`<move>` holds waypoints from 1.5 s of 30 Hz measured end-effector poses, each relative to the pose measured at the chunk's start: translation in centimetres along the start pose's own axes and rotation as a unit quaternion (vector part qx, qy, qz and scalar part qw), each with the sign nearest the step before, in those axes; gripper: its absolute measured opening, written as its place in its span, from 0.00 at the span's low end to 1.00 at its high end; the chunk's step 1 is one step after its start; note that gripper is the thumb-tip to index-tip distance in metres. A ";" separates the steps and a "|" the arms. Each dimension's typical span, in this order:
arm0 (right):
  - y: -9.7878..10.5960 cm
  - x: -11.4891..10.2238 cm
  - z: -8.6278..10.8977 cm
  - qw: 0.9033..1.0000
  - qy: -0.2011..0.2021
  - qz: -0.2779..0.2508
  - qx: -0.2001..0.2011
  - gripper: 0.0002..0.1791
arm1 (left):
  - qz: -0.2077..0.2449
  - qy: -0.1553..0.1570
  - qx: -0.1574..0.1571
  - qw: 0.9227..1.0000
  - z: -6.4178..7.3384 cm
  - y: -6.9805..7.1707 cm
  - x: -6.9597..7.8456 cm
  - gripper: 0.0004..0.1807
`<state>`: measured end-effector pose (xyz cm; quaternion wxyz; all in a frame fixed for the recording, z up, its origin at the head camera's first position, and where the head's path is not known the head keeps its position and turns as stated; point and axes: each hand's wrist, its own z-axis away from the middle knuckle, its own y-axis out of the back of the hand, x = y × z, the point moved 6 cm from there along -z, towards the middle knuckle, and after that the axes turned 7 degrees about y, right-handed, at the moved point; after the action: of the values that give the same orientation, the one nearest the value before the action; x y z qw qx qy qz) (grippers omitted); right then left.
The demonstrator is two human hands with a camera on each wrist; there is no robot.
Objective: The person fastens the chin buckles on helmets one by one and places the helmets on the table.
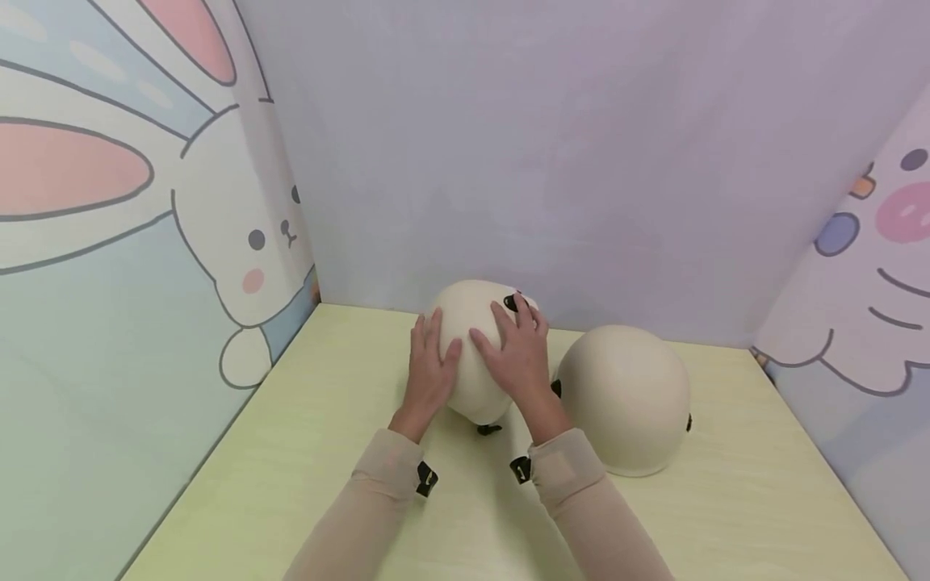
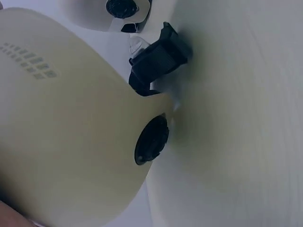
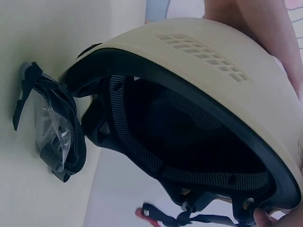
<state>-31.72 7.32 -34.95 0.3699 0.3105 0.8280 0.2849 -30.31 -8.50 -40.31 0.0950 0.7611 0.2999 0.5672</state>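
Two cream helmets sit on a pale table (image 1: 291, 468). Both my hands are on the left helmet (image 1: 468, 311), which is tipped so that its dark padded lining (image 3: 189, 137) shows in the right wrist view. My left hand (image 1: 430, 363) lies flat against its left side with the fingers straight. My right hand (image 1: 517, 351) spreads over the top, reaching a black rivet (image 1: 512, 303), with one fingertip (image 3: 262, 218) hooked at the rim. A black strap buckle (image 1: 488, 428) hangs beneath it; the buckle (image 2: 158, 59) touches the table. The right helmet (image 1: 625, 395) stands dome up, untouched.
Cartoon-printed walls close the table on the left, back and right; a rabbit panel (image 1: 240, 242) stands at the left corner. The right helmet sits close beside my right wrist. Bare tabletop lies in front of and to the left of the helmets.
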 end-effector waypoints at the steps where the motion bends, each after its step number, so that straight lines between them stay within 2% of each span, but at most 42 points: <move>1: -0.1 0.1 0.1 1.000 -0.003 -0.013 0.008 0.33 | -0.004 -0.006 -0.001 1.000 -0.1 0.0 0.1 0.38; 4: -0.2 0.5 0.3 0.996 -0.030 -0.079 0.039 0.34 | -0.009 -0.005 -0.002 1.000 -0.2 -0.1 0.0 0.40; 8: -0.4 1.7 0.5 0.979 -0.103 -0.168 0.058 0.41 | -0.001 0.001 0.005 1.000 -0.1 -0.4 -0.1 0.40; 11: -0.6 2.1 0.5 0.968 -0.146 -0.201 0.039 0.44 | 0.009 0.007 0.008 1.000 0.1 -0.7 -0.3 0.39; 14: -0.8 1.9 0.3 0.964 -0.162 -0.211 0.007 0.44 | 0.020 0.024 0.003 0.999 0.5 -0.9 -0.7 0.38; 18: -1.5 0.7 0.2 0.967 -0.140 -0.207 -0.039 0.42 | 0.050 0.047 -0.008 0.998 1.4 -1.3 -1.7 0.36; 20: -1.8 0.0 0.2 0.970 -0.124 -0.203 -0.051 0.42 | 0.069 0.047 -0.009 0.996 1.7 -1.4 -2.1 0.35; 25: -2.1 -0.6 0.3 0.972 -0.118 -0.200 -0.042 0.40 | 0.086 0.036 -0.007 0.996 1.9 -1.3 -2.4 0.35; 31: -2.1 -0.5 0.6 0.964 -0.135 -0.225 -0.038 0.36 | 0.071 0.013 -0.010 0.997 1.5 -0.8 -2.1 0.35; 39: -1.6 -1.1 0.9 0.960 -0.109 -0.257 -0.021 0.36 | 0.053 -0.002 -0.017 0.998 0.6 0.6 -1.2 0.36; 43: -1.4 -1.0 1.0 0.953 -0.104 -0.285 -0.018 0.37 | 0.045 -0.020 -0.013 0.999 0.0 1.1 -0.7 0.38; 45: -1.3 -0.9 1.2 0.945 -0.105 -0.308 -0.019 0.36 | 0.034 -0.030 -0.010 0.999 -0.4 1.3 -0.4 0.38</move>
<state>-30.67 6.17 -36.18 0.5304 0.0618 0.8341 0.1386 -30.26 -9.82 -39.85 0.0927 0.7865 0.2650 0.5500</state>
